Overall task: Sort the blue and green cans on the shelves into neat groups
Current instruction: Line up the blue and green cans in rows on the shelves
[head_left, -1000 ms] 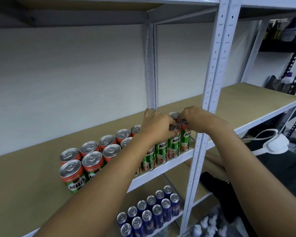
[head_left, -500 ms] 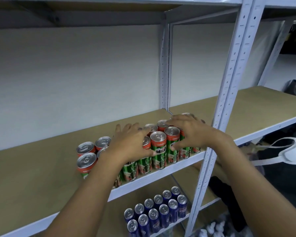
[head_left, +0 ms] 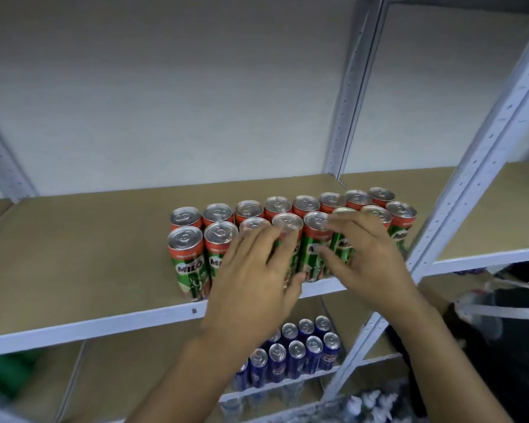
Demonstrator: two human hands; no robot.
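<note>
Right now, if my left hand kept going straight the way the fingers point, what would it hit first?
Most likely the front row of green cans. Your left hand is open, fingers aimed up and back at their tops and upper sides. Depth is unclear, so the fingertips may already be touching them.

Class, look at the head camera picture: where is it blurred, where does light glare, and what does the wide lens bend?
Head view: both hands, left and right, are motion-smeared; the green cans' silver tops catch soft glare; the shelf posts lean outward; the blue cans below look slightly soft.
</note>
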